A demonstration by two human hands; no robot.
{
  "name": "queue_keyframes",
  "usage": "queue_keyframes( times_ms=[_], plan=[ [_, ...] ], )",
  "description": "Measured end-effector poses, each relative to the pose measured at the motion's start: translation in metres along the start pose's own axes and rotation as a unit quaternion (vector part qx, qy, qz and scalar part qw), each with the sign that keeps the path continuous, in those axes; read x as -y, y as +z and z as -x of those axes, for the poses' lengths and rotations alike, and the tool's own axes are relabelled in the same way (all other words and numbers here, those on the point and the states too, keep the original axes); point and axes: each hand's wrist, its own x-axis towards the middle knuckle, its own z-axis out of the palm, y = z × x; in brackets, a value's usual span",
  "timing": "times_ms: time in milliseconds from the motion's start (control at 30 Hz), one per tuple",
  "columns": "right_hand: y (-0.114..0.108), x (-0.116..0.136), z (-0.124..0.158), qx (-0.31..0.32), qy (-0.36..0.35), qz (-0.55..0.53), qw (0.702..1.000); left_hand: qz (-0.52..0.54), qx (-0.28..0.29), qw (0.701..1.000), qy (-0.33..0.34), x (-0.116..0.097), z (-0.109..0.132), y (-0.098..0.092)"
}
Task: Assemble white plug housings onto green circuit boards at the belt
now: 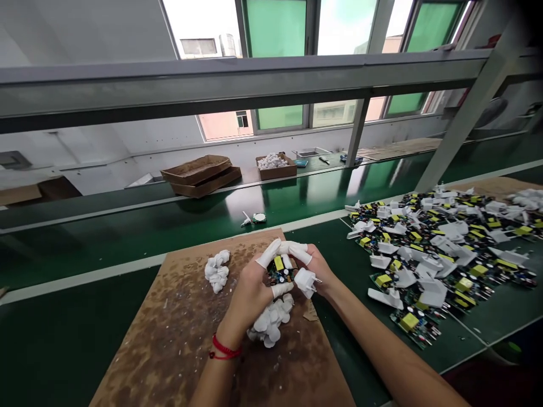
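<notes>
Between my hands, above a stained brown cardboard sheet (186, 316), is a small circuit board (275, 275) with a yellow transformer and other parts on it. A white plug piece (306, 282) with metal pins hangs at its right side. My left hand (254, 280) grips the board's left side, white finger cots on its thumb and finger. My right hand (316, 263), also in finger cots, is closed at the board's far right edge; some of its fingers are hidden. Small white round pieces lie in one pile (271, 322) just below my hands and another pile (217, 271) to the left.
Many circuit boards with white plug pieces (424, 254) cover the green bench at right. Beyond the cardboard lies a small round white part (259, 217). Farther back stand stacked brown trays (199, 175) and a box of white pieces (278, 172). A metal beam (212, 85) crosses above.
</notes>
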Motion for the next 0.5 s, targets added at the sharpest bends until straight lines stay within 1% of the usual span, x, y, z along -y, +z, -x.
queue_keyframes(
  times_ms=[100,233,333,433,500],
  plan=[
    [-0.001,-0.004,-0.001,-0.004,0.023,-0.045,0.999,0.018,0.017,1.000,-0.015,-0.001,0.000,0.000],
    [0.001,-0.003,0.001,0.027,0.044,-0.073,0.996,0.031,0.016,0.999,-0.022,-0.004,-0.001,-0.001],
    [0.001,0.004,0.004,0.063,0.053,-0.074,0.994,0.105,0.022,0.993,-0.049,-0.006,-0.001,-0.002],
    [0.002,0.012,0.008,0.119,0.057,-0.071,0.989,0.202,0.028,0.975,-0.085,-0.005,0.000,-0.003],
    [0.003,0.017,0.010,0.153,0.047,-0.073,0.984,0.224,0.023,0.970,-0.090,-0.004,0.000,-0.003]
  ],
)
